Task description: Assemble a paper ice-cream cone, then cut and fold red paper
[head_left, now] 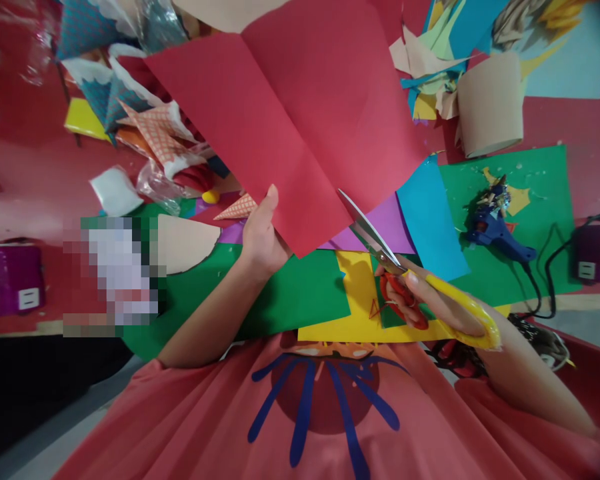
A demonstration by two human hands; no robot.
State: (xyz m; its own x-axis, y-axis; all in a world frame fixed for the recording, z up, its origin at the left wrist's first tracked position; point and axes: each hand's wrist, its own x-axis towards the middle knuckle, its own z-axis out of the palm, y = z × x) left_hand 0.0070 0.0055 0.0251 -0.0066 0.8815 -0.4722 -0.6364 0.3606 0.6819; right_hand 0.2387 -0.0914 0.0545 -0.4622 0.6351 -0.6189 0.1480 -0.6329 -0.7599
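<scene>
- Red sheet (310, 127): creased diag., held up over table (30, 160), mid-view
- L hand (264, 237): pinching sheet's lower L edge, thumb on top
- R hand (431, 295): wrapped round scissors (384, 253) handles (1 red, 1 yellow); blades at sheet's lower R edge, can't tell if biting paper
- Below: green sheet (290, 300), yellow sheet (361, 287), purple sheet (393, 227), blue sheet (433, 220)
- R side: blue glue gun (503, 239) w/ cord; beige cylinder (493, 107) nr paper scraps (437, 60)
- L side: beige cutout (185, 243) nr L hand; patterned cones (153, 130) beyond
</scene>
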